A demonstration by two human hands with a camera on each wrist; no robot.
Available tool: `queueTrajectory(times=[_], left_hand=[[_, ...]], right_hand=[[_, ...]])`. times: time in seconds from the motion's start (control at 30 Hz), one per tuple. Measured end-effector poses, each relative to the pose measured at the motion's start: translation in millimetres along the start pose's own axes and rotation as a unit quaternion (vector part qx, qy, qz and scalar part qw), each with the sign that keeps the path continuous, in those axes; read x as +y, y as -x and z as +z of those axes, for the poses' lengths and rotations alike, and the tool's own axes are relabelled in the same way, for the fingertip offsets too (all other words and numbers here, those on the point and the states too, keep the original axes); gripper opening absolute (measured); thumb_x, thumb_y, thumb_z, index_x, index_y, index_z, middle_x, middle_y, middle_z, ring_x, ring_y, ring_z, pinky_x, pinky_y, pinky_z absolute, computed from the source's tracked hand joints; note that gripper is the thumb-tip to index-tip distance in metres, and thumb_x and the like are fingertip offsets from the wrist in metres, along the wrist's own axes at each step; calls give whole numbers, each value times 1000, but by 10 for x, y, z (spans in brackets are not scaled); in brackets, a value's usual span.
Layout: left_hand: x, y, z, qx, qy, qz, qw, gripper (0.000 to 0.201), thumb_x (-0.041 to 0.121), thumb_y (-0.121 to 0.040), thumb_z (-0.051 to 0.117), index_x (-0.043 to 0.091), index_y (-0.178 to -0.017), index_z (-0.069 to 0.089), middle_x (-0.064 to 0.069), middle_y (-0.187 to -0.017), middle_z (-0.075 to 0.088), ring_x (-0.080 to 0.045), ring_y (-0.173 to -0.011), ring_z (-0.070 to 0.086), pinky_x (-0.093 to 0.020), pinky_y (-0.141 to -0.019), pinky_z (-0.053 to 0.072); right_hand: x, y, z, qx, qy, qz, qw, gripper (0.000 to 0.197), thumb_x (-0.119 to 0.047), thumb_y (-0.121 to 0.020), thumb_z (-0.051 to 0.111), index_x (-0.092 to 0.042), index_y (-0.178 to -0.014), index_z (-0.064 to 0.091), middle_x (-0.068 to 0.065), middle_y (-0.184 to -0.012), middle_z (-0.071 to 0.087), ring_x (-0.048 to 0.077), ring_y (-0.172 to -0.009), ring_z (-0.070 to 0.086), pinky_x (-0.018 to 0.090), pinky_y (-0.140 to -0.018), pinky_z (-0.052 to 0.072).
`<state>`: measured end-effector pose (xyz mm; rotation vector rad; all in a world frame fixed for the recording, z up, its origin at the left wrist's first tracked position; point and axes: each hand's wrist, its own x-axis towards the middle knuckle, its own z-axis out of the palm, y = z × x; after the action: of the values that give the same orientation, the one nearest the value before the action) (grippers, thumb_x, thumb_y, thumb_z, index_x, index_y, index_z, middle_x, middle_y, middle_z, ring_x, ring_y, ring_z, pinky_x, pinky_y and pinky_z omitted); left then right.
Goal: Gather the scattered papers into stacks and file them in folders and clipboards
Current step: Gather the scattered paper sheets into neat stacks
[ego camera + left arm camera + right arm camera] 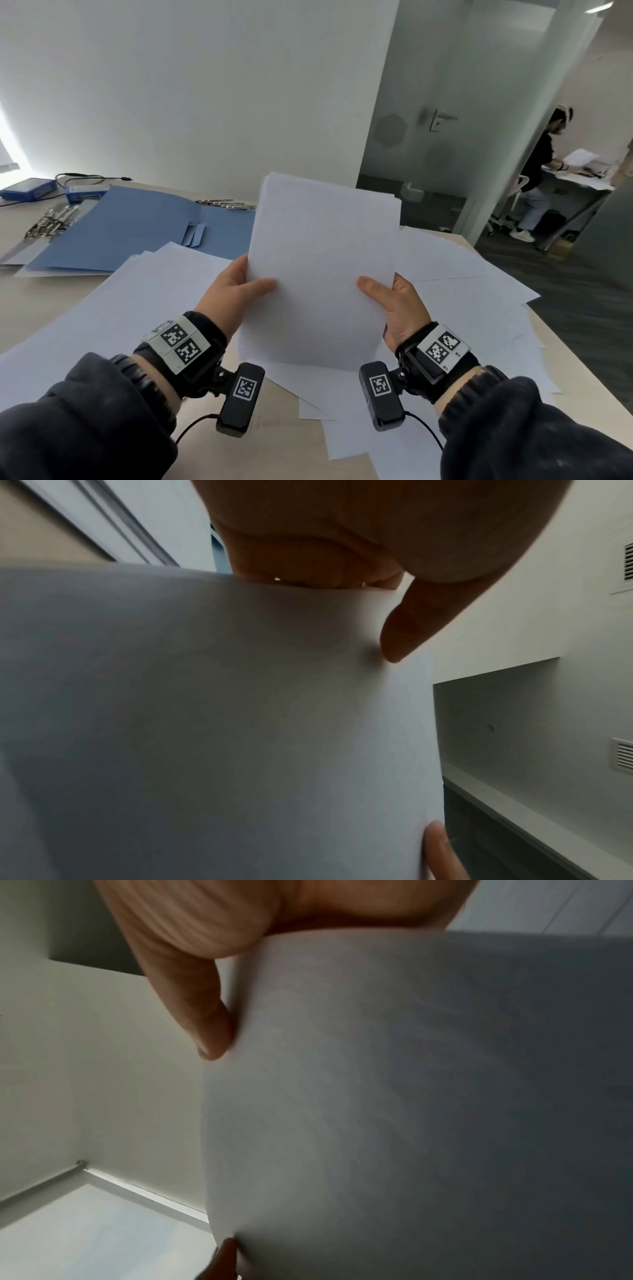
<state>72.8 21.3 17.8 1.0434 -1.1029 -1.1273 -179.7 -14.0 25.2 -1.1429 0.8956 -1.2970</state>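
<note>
Left hand point(236, 291) and right hand point(394, 301) each pinch the paper stack point(322, 267), held upright at centre, edges seemingly uneven; tap it square before the blue folder point(137, 233) at ten o'clock.

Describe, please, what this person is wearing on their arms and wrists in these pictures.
Both arms are in dark, padded jacket sleeves with ribbed cuffs. Each wrist carries a black strap topped by a pale plate with two black-and-white square markers. A black boxy camera unit with its own square marker hangs under each wrist, with a thin black cable trailing from it. The left hand and right hand are bare.
</note>
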Motion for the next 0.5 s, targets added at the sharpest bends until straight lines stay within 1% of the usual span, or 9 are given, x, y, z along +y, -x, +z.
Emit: queueTrajectory(times=[0.07, 0.13, 0.17, 0.27, 0.33, 0.37, 0.4, 0.47, 0.5], left_hand=[[-48, 42, -10, 4, -13, -18, 1000, 46, 9, -81, 70, 17, -125, 61, -3, -115, 73, -28, -106, 69, -45, -95, 53], [-66, 63, -31, 11, -34, -23, 999, 38, 3, -91, 64, 18, -125, 60, -1, -115, 73, -24, -105, 69, -46, -98, 53], [-43, 68, -52, 14, -43, -20, 999, 36, 3, -92, 63, 20, -124, 60, 0, -115, 73, -23, -104, 70, -45, -98, 53], [105, 57, -166, 23, -54, 1, 998, 37, 9, -87, 63, 22, -122, 62, -1, -115, 73, -26, -105, 70, -44, -94, 53], [225, 39, -301, 46, -68, -1, 997, 34, 4, -91, 60, 19, -122, 61, -4, -112, 73, -29, -102, 70, -45, -91, 55], [280, 24, -395, 63, -83, -8, 995, 33, 3, -93, 59, 17, -123, 60, -4, -110, 74, -30, -99, 71, -45, -89, 56], [333, 15, -498, 81, -104, -19, 991, 33, 4, -94, 59, 18, -124, 58, -4, -106, 74, -28, -93, 73, -43, -83, 58], [417, 1, -740, 112, -171, -49, 978, 34, 11, -93, 62, 25, -123, 53, -1, -99, 73, -23, -80, 73, -34, -71, 59], [437, -2, -883, 125, -209, -68, 967, 36, 15, -92, 64, 28, -122, 51, 1, -97, 70, -20, -78, 71, -31, -68, 56]], right_hand=[[56, 23, -16, 0, 20, 9, 1000, 19, -13, -79, 81, -9, -98, 75, 17, -105, 76, 34, -97, 72, 50, -92, 56], [83, 36, 11, -5, 40, 8, 999, 39, -32, -67, 91, -11, -97, 77, 17, -107, 75, 36, -101, 72, 51, -95, 54], [74, 26, 49, -4, 41, 2, 999, 40, -34, -68, 90, -11, -98, 77, 17, -107, 75, 36, -102, 71, 52, -95, 54], [-1, -47, 201, 4, 35, -20, 999, 10, -14, -91, 70, -12, -100, 73, 14, -104, 76, 35, -100, 72, 48, -92, 56], [-16, -100, 351, 5, 24, -17, 1000, 13, -9, -96, 60, -13, -99, 72, 11, -100, 76, 31, -96, 72, 44, -88, 57], [2, -126, 442, 1, 25, -5, 1000, 15, -10, -96, 57, -14, -99, 70, 9, -97, 76, 29, -92, 72, 42, -83, 57], [30, -141, 553, -6, 34, 15, 999, 15, -11, -96, 55, -16, -100, 69, 6, -93, 75, 25, -85, 72, 37, -74, 57], [131, -160, 768, -22, 85, 74, 993, 12, -13, -95, 53, -19, -97, 63, 2, -78, 67, 16, -61, 63, 23, -49, 45], [214, -177, 864, -35, 113, 107, 987, 9, -13, -95, 54, -19, -95, 61, 2, -74, 61, 14, -51, 55, 19, -44, 36]])
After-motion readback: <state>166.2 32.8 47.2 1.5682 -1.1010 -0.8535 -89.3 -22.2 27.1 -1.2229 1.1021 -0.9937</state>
